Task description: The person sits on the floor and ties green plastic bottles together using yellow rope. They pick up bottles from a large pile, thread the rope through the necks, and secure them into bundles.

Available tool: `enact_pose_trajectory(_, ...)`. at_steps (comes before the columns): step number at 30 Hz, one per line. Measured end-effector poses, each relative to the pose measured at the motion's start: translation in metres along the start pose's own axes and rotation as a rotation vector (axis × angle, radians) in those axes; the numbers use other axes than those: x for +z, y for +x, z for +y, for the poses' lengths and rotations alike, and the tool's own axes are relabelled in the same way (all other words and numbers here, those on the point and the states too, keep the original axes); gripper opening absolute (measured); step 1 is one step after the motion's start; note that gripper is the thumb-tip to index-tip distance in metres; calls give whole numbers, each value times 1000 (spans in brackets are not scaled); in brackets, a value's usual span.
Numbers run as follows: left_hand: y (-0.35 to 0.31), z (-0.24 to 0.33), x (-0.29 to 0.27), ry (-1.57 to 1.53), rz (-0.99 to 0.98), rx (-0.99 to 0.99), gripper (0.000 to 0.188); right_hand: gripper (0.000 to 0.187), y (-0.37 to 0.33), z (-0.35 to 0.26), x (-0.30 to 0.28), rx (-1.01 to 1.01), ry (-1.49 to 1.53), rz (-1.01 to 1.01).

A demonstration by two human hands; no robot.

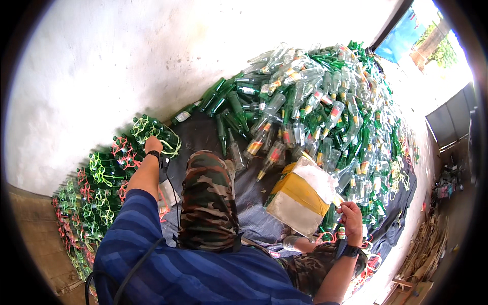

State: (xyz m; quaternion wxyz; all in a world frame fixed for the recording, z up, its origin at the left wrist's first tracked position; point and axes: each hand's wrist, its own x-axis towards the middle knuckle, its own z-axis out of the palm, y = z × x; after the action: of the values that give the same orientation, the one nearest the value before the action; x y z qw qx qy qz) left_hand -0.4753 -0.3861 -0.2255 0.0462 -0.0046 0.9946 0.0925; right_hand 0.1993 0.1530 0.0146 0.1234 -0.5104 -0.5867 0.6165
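Observation:
My left hand (153,145) is at a bundle of green glass bottles (145,127) bound with yellow-green strap (174,144), by the wall on the left. Its fingers look curled down over the bundle; what they grip is hidden. On the right, my right hand (351,218) is raised with its fingers curled together, just beside a box (297,195) patched with yellow tape. Whether anything small is between those fingertips does not show. Loose clear bottles (274,152) and green bottles (236,109) lie near the box in a large heap.
More strapped bottle bundles (104,170) stand in rows along the white wall (112,61). Dark sheeting (198,134) covers the floor beneath the heap. My camouflage-clad knee (208,198) rises in the middle. Cut straps (399,178) and a wood pile (422,249) are at right.

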Motion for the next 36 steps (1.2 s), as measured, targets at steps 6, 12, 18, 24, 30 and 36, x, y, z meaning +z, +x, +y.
enact_pose_trajectory(6,-23,94,-91,-96,39,95,35,17,-20,-24,3,-130,-87,-19)
enact_pose_trajectory(12,-74,262,-245,-579,22,508,38,21,-31,-44,3,-250,-57,-81)
enact_pose_trajectory(18,-259,404,-377,-1396,-681,814,32,19,-35,-47,5,-340,-213,-27)
enact_pose_trajectory(24,-314,473,-305,-1378,-916,822,19,19,-11,-8,-14,-444,-330,77)
enact_pose_trajectory(30,-237,463,-159,-1052,-593,644,15,20,-17,-8,-11,-411,-857,244)
enact_pose_trajectory(36,-249,480,-179,-1087,-653,646,17,26,-14,-3,-5,-352,-855,50)
